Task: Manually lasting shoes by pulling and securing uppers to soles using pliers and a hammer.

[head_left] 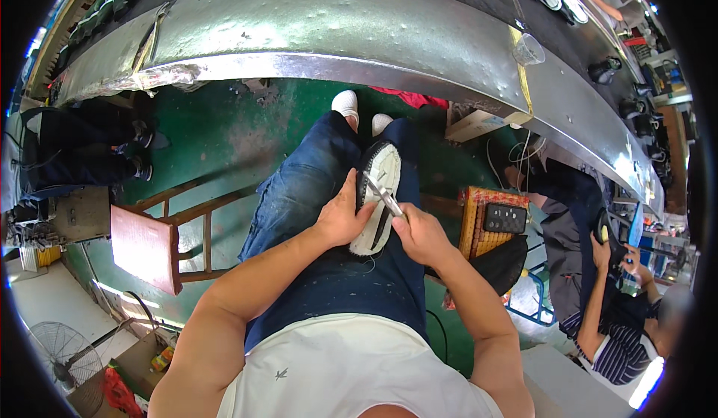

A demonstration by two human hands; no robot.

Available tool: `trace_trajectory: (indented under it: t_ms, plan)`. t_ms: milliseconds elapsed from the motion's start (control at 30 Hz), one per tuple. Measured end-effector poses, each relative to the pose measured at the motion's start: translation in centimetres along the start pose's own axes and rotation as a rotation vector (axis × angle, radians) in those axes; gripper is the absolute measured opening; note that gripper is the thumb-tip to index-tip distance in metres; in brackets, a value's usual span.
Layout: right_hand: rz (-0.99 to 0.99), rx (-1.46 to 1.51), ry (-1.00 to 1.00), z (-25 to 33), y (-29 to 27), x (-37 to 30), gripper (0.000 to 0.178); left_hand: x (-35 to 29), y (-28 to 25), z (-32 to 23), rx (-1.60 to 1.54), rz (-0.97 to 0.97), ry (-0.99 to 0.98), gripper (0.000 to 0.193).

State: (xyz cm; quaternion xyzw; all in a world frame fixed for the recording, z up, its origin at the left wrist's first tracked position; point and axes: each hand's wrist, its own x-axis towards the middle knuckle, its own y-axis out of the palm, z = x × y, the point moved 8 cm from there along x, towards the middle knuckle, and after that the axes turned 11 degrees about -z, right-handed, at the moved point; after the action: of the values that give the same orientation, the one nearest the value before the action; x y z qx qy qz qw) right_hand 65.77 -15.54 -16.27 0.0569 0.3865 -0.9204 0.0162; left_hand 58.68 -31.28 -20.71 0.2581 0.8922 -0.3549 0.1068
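A shoe [388, 162] rests sole side up across my lap, its pale underside showing inside a dark edge. My left hand [343, 214] is closed on the shoe's left side, with the thumb laid over the underside. In my right hand [422, 236] is a metal tool that looks like pliers [387, 198], and the fingers are wrapped round its handle end. The head of the tool lies against or just above the middle of the underside. A loose thread hangs at the shoe's near end.
Ahead runs a metal-edged bench [314, 25] with a clear plastic cup [528, 50] on it. A wooden stool [146, 247] stands to the left and a woven seat [474, 223] to the right. At right a co-worker [624, 336] handles a dark shoe. A fan [63, 362] stands lower left.
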Motion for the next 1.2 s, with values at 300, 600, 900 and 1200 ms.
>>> trace_trajectory:
  t_ms: [300,600,900,1200]
  plan:
    - [0.111,0.085,0.139,0.1,-0.5,-1.9,0.042,-2.3,0.6,1.6,-0.403,0.332,0.1,0.122]
    - [0.027,0.662,0.511,-5.5,2.6,-5.5,0.043,5.0,0.0,0.9,-0.527,0.022,-0.147,0.088]
    - [0.095,1.21,0.938,-6.1,3.9,-7.1,0.056,-0.1,-5.9,-6.1,-1.713,0.388,0.033,0.089]
    - [-0.234,1.132,0.811,-10.7,1.4,-1.2,0.03,-7.3,-5.8,-1.4,-0.716,0.501,0.162,0.106]
